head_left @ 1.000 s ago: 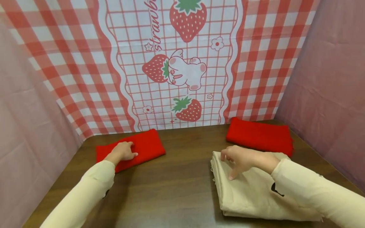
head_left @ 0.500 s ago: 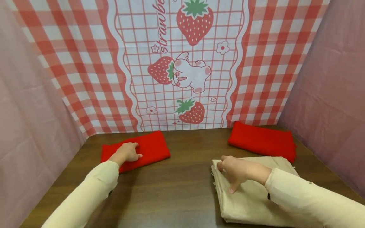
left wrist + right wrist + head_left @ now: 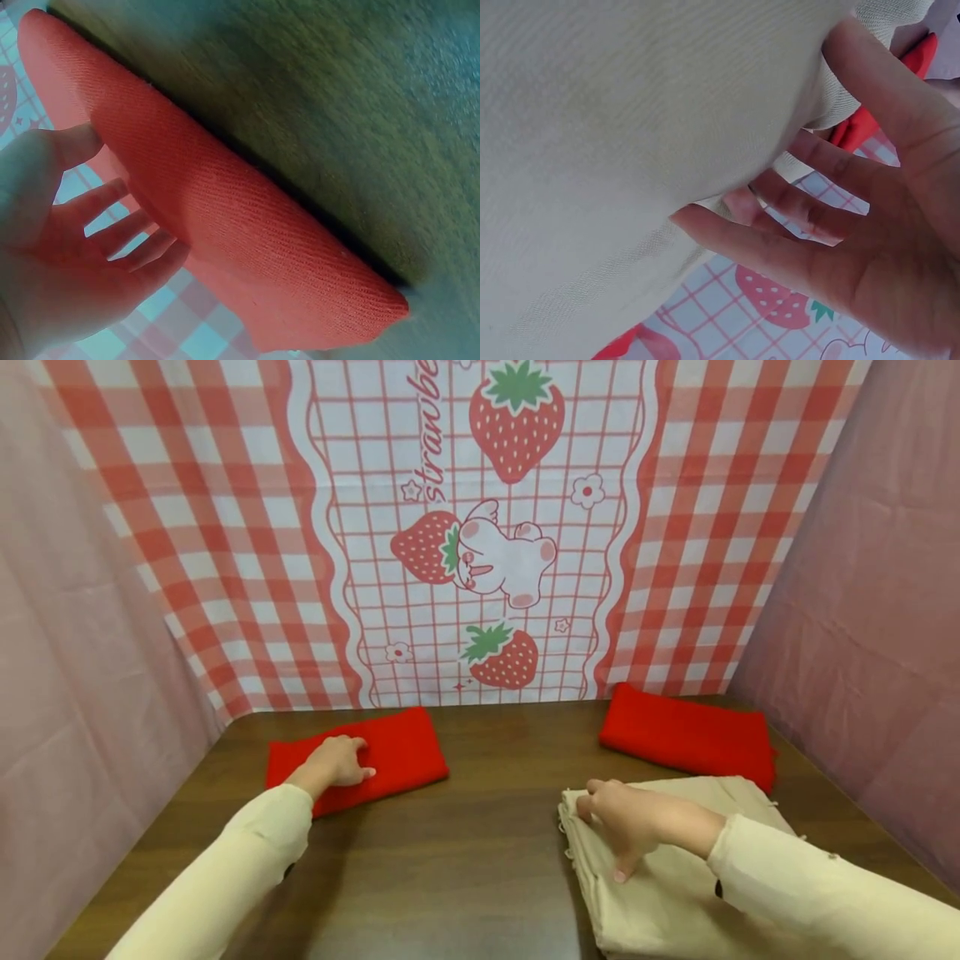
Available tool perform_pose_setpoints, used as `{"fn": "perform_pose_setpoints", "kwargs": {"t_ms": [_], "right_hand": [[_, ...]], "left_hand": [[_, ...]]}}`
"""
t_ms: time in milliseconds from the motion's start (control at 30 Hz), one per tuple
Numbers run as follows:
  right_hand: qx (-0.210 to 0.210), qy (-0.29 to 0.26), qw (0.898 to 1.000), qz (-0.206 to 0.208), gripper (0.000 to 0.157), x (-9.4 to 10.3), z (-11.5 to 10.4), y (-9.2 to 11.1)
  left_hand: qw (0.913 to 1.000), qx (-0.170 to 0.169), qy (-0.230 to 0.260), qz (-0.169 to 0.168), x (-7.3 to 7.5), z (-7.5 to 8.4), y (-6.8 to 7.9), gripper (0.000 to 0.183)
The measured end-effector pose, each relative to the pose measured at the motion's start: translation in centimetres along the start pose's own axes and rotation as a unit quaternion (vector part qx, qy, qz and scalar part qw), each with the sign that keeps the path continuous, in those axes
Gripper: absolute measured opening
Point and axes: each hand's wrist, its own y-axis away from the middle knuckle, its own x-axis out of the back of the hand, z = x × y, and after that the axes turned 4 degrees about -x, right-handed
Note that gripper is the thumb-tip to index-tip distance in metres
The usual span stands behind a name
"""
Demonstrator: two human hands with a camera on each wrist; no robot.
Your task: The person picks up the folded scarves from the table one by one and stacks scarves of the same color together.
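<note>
On the left, a folded red cloth lies on the table, its ribbed weave showing in the left wrist view. My left hand rests on it with relaxed, spread fingers; their tips touch the fabric. A thick folded beige cloth lies at the front right, with loose threads along its left edge. Over its upper left part, my right hand touches the top layer. Thumb and fingers are spread apart there, and the fingertips meet the cloth's surface.
Behind the beige cloth, a second folded red cloth lies at the back right. The brown wooden table ends at a red checked strawberry-print curtain. Pink curtains hang at both sides.
The head view has shifted a little. My right hand has lowered onto the beige cloth near its left edge. My left hand stays on the red cloth.
</note>
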Motion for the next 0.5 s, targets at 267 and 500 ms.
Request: {"fn": "perform_pose_setpoints", "kwargs": {"t_ms": [267, 500], "right_hand": [[0.001, -0.006, 1.000, -0.004, 0.065, -0.3, 0.5, 0.5], [0.014, -0.012, 1.000, -0.005, 0.067, -0.5, 1.1, 1.0]], "left_hand": [[0.9999, -0.013, 0.001, -0.004, 0.1, 0.8, 0.1, 0.063], [0.9998, -0.019, 0.000, -0.011, 0.2, 1.5, 0.0, 0.065]]}}
